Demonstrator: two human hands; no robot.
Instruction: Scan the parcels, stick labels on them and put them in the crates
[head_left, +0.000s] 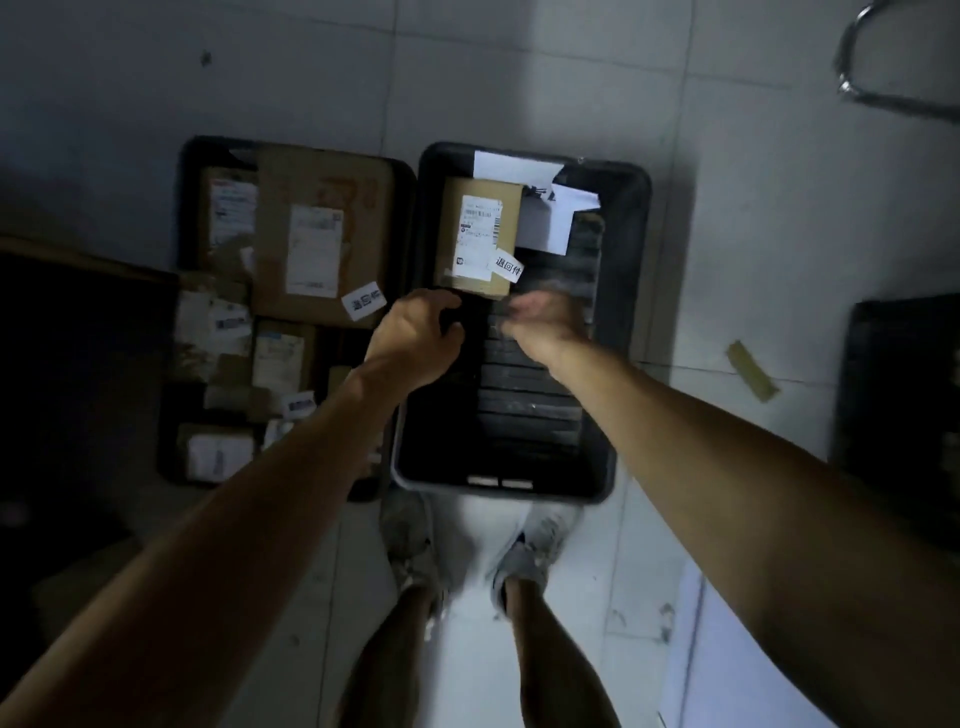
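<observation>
- A small cardboard parcel (480, 236) lies in the far end of the dark grey crate (631, 312), at 12 o'clock from the hands, with a printed shipping label on top.
- A small white sticker (509, 268) with black characters sits at the parcel's near right corner.
- White papers (550, 218) lie just beside the parcel at its 3 o'clock, against the crate's far wall.
- The left hand (415, 338) hovers over the crate's left rim, just short of the parcel's near edge; its grip is loosely curled and I see nothing in it.
- The right hand (543, 317) is above the crate floor at the parcel's 5 o'clock, blurred; I cannot tell its grip.
- At 9 o'clock a second crate (187, 208) holds several labelled cardboard parcels, the biggest box (322, 234) bearing a similar sticker (365, 300).
- Both crates stand on the pale tiled floor (779, 260), the person's shoes (530, 551) just at 6 o'clock.
</observation>
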